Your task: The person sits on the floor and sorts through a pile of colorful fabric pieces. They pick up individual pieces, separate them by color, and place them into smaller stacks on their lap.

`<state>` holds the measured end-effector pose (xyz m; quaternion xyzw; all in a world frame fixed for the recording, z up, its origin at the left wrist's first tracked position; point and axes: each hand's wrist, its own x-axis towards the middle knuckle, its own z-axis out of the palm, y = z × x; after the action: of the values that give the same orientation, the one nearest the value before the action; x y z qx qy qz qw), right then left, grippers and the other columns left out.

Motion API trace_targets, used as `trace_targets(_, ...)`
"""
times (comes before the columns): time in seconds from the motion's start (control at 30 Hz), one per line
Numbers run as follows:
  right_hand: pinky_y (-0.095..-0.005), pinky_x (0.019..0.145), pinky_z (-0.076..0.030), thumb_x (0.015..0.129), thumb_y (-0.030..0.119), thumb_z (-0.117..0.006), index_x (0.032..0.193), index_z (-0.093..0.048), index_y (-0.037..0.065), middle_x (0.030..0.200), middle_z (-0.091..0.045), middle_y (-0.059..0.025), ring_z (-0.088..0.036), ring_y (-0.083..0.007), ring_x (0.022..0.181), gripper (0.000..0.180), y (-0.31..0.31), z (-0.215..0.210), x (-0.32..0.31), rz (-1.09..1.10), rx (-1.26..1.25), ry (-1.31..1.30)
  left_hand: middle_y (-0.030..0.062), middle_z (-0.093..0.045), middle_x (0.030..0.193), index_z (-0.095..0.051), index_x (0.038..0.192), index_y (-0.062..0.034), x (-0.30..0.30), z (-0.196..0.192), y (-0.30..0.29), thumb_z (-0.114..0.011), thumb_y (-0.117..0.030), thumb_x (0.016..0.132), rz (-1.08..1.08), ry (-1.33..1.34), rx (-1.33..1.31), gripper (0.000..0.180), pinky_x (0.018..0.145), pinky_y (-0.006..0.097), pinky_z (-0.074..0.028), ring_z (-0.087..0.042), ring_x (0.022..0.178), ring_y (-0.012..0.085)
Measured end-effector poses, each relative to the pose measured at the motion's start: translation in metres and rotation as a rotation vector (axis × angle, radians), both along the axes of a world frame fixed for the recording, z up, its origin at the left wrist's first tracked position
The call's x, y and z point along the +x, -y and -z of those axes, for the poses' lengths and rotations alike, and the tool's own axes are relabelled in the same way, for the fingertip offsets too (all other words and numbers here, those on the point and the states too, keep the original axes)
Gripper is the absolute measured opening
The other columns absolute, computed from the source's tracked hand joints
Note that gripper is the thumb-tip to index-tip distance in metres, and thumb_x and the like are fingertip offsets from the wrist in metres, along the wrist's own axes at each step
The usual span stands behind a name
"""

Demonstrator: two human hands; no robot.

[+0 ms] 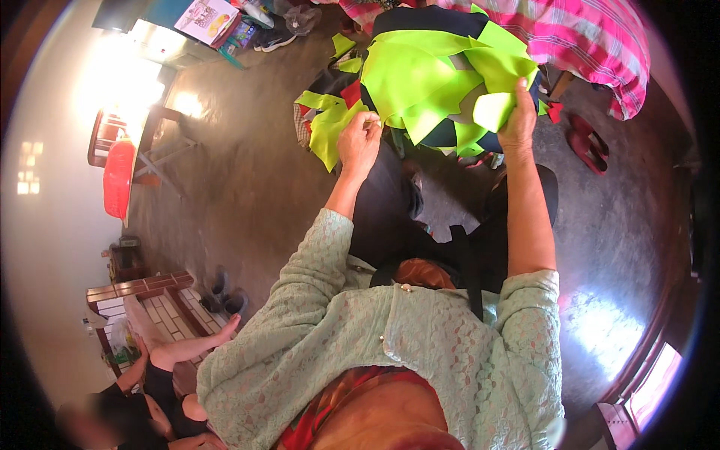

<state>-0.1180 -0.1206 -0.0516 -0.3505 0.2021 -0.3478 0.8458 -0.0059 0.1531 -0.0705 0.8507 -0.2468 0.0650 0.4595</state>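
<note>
1. The concrete floor [247, 172] fills most of the frame, dark and polished, with bright glare at the upper left and lower right.

2. The person's pale green lace top [420, 345] takes up the lower centre. Both forearms rise from it toward the upper middle of the frame, so the work sits out in front over the lap.

3. A pile of neon-green fabric pieces [435, 75] backed with dark navy lies at upper centre. It looks stacked in loose layers, with jagged edges fanning out, likely so single pieces can be picked off. A red scrap shows at its left edge.

4. A pink plaid cloth [592, 37] drapes across the upper right, just behind the pile.

5. A red plastic chair [118, 176] stands at the left edge, well apart from the work. Another person sits on the floor in the lower left corner, a bare leg stretched out by brick-patterned tiles.

6. The right hand [519, 112] is at the pile's right side, fingers closed on a green piece [491, 109], apparently to steady the stack.

7. The left hand [360, 139] is at the pile's lower left edge, fingers pinched together as if on something thin. What they pinch is too small to tell.

8. Red sandals [589, 142] lie at the right, and dark shoes at centre left.
</note>
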Motion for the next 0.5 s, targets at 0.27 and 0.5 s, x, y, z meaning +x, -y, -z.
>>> trace_targets(0.27,-0.0384,0.084,-0.053,0.094,0.034,-0.054,0.122,-0.054,0.006,0.112,-0.065,-0.0078,-0.065,-0.0264,0.096,0.040,0.017,0.009,-0.003,-0.077,0.239,0.312,0.0074,-0.069,0.084,-0.062,0.095,-0.0058,0.002,0.002,-0.002,-0.065,-0.006,0.082,-0.006,0.023,0.024,0.013,0.069,0.029,-0.052,-0.067,0.074,0.0162)
trace_targets(0.5,-0.0392,0.081,-0.054,0.096,0.040,-0.049,0.124,-0.052,0.007,0.111,-0.064,-0.0077,-0.065,-0.0262,0.093,0.044,0.007,0.003,-0.002,-0.013,0.162,0.185,0.0075,-0.068,0.085,-0.059,0.095,-0.0091,0.000,-0.006,0.001,-0.070,-0.011,0.078,-0.025,0.016,-0.073,0.021,0.069,0.034,-0.051,-0.066,0.075,0.0241)
